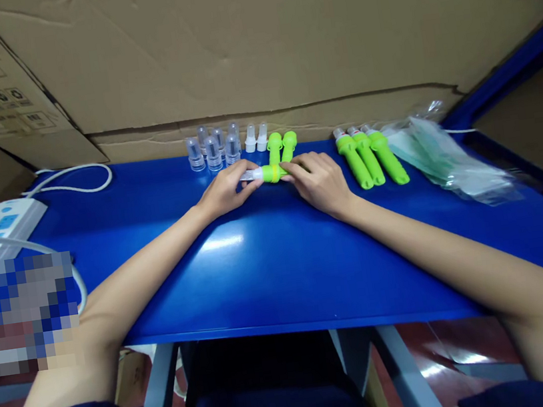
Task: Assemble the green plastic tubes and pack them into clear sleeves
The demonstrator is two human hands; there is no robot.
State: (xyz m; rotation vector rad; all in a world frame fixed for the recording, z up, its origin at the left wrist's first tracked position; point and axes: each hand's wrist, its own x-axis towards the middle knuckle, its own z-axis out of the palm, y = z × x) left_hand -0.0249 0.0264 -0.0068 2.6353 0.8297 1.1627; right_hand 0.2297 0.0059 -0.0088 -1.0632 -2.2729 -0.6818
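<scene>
My left hand [228, 191] pinches the pale, mesh-textured tip and white collar of a green handle piece [271, 174], which lies sideways between my hands, just above the table. My right hand [322, 181] has its thumb and fingers closed on the handle's other end, partly hiding it. Just behind it lie two loose green handles [274, 146] with ring-shaped collars. Two small white-based clear tips [256, 139] stand upright beside them. Several clear plastic caps [212, 151] stand in a cluster behind my left hand.
Three green handles with tips fitted [365, 158] lie at the right, beside clear plastic bags [452, 161]. A white power strip [16, 222] with a looped cable [95, 167] is at the left. Cardboard [249, 45] walls the back of the blue table [272, 277].
</scene>
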